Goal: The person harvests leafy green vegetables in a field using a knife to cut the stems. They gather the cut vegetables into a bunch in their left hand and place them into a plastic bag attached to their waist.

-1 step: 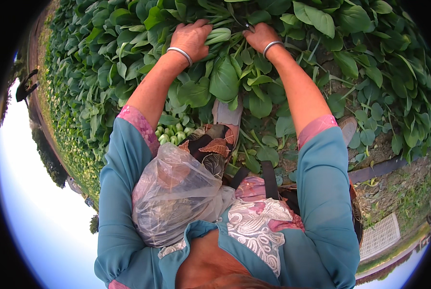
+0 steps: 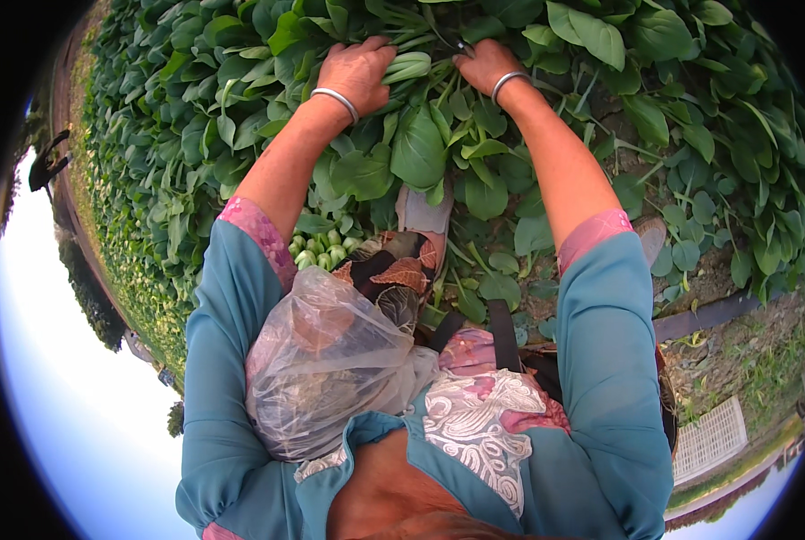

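Among the leafy plants at the top of the view, my left hand is closed round a bok choy, whose pale green stalks stick out past the fingers. Just to its right, my right hand is a fist on a sickle. Only a thin, curved dark piece and a shiny bit by the fingers show; its handle is hidden in my grip. Leaves hide the base of the plant and the blade's tip. Below my left forearm lies a heap of cut bok choy, pale stalk ends facing me.
Dense rows of bok choy spread left and right. A clear plastic bag covers my left knee. My shoe stands among the leaves. At the lower right are a dark strip along the soil and a white plastic crate.
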`<move>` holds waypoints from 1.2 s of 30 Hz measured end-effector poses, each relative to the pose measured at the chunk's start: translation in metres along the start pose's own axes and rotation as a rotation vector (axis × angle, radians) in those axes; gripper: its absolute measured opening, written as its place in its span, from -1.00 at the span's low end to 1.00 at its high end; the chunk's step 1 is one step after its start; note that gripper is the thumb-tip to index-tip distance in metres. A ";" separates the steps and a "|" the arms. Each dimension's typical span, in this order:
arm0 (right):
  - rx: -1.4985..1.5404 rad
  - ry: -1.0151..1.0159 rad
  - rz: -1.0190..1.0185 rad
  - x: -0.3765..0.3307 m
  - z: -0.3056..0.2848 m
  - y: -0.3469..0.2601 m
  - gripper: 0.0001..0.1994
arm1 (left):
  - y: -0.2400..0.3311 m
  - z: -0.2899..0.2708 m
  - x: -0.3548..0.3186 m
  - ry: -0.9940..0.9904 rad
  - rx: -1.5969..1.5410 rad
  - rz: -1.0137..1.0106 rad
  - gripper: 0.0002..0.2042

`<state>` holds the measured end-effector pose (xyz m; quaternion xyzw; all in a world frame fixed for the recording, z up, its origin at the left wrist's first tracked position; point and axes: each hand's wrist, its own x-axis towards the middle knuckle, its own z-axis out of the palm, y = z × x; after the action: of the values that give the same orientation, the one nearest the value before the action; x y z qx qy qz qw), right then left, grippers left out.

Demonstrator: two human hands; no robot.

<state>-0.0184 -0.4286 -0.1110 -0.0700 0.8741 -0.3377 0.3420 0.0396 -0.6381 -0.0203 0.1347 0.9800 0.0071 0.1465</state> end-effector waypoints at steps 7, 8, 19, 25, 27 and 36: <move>-0.182 -0.123 0.040 0.013 -0.014 -0.029 -0.59 | 0.006 -0.003 -0.003 -0.078 -0.008 -0.031 -0.48; -0.210 -0.123 0.037 0.013 -0.014 -0.031 -0.59 | 0.007 -0.003 -0.004 -0.087 -0.012 -0.039 -0.48; -0.165 -0.014 0.006 -0.019 -0.018 0.006 -0.63 | 0.010 -0.002 -0.005 -0.105 -0.020 0.016 -0.36; -0.096 0.039 -0.002 -0.021 -0.003 0.015 -0.66 | 0.011 0.003 0.004 -0.220 -0.021 -0.098 -0.41; -0.103 0.041 -0.010 -0.022 -0.003 0.014 -0.67 | 0.009 0.006 0.002 -0.157 -0.053 -0.081 -0.49; -0.171 -0.014 -0.010 -0.021 -0.008 -0.008 -0.68 | 0.009 0.009 -0.002 -0.082 -0.115 -0.081 -0.58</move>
<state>-0.0083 -0.4229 -0.0900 -0.1055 0.8969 -0.2631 0.3394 0.0468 -0.6301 -0.0275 0.0865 0.9758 0.0521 0.1941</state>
